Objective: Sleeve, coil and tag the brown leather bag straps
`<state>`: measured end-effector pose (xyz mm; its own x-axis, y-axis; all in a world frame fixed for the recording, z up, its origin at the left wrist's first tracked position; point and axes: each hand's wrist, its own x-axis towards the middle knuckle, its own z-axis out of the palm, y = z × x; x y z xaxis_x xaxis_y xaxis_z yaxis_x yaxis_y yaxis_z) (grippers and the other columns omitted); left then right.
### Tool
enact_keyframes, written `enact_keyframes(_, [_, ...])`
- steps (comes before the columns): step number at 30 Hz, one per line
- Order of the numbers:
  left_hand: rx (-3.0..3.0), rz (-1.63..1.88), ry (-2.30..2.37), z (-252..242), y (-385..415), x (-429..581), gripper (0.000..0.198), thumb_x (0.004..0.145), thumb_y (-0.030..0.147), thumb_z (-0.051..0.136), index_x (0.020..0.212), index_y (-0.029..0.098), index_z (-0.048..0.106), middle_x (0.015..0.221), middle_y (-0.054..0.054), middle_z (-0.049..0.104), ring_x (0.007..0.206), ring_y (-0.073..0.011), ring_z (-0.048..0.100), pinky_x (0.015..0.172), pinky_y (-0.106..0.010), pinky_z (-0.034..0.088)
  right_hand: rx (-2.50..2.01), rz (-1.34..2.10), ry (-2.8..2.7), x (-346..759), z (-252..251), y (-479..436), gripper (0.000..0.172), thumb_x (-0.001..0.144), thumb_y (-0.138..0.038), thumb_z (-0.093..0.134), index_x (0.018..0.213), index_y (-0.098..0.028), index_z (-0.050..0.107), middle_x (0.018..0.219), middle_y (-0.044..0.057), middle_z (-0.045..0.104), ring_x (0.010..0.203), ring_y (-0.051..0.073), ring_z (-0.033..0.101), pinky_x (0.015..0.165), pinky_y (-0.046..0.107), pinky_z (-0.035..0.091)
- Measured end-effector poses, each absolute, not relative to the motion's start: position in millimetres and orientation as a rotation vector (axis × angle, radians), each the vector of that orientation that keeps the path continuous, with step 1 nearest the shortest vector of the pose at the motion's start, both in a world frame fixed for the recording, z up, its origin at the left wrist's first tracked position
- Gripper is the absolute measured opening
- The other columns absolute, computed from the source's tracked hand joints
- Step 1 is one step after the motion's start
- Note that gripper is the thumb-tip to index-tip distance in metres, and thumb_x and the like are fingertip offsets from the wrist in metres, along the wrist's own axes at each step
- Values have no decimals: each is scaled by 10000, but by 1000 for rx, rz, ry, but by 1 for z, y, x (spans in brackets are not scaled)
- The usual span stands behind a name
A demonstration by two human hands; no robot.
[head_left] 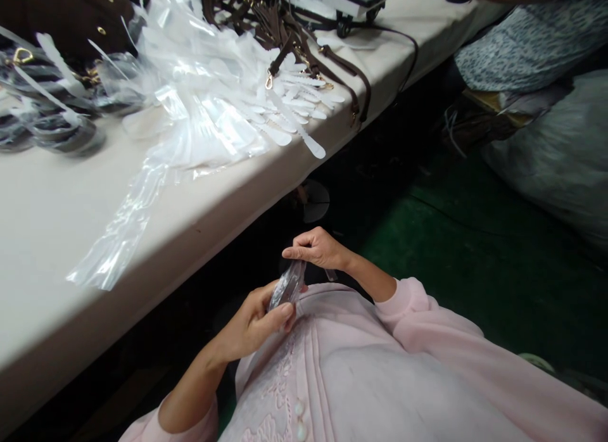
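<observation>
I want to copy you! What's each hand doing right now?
Left hand: closed, holding a clear plastic bag.
Right hand: closed, pinching the same bag.

My inventory, white folding table (52, 252): clear plastic sleeves (199, 94), white strips (297, 122), brown leather straps (344, 71) with gold clasps, bagged coils (57, 128), brown bag (57, 18).

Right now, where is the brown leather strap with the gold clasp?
The brown leather strap lies top centre in the head view, on the pale table, against the pile of white strips in clear plastic.

Bright light — glare on the plastic bags (204, 94), edges blurred.
</observation>
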<state>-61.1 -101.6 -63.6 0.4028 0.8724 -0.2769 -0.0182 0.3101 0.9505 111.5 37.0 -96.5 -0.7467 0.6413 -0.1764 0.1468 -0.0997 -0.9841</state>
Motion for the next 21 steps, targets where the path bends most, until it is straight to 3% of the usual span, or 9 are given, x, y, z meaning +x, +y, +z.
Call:
enact_keyframes(3, [826,970,724,-59,-100,-58,448,979,476,484,1159,123,695,529,32,478,456,-76,346,478,-215,281,-749,2040,-1595,104,-98,26,615,805,-644,675,533,-152,426,513,-67,367,486,36,315,461,191,242])
enact_keyframes(5, [685,1162,661,-53,-96,-54,478,993,471,440,1124,110,726,470,45,403,428,-71,319,468,-206,289,-696,2098,-1486,100,-96,20,564,859,-641,617,610,-153,482,508,-65,422,453,35,346,439,180,259])
enact_keyframes(10, [597,1409,774,-38,-78,-52,450,967,449,518,1057,75,751,471,34,434,456,-70,391,546,-187,409,-580,2279,-1370,98,-90,16,471,926,-594,566,966,-129,630,610,-14,625,434,58,509,411,164,345])
enact_keyframes(14, [541,1561,883,-30,-67,-59,457,916,463,613,1044,43,739,503,35,458,471,-62,406,516,-158,410,-549,2432,-1193,95,-88,5,503,928,-533,607,1248,-149,549,637,-23,659,435,74,555,404,158,392])
enact_keyframes(18, [341,1555,899,-23,-63,-72,437,914,430,611,971,14,732,500,58,400,452,-45,354,534,-145,451,-577,2546,-850,94,-82,-5,346,938,-472,613,1035,-140,600,543,-59,582,321,27,364,319,141,239])
enact_keyframes(21, [227,1483,866,-21,-64,-79,406,925,380,589,947,-2,725,486,76,346,427,-33,306,529,-130,457,-524,2587,-560,96,-77,-3,241,917,-382,654,910,-155,574,523,-94,494,320,7,259,320,141,202])
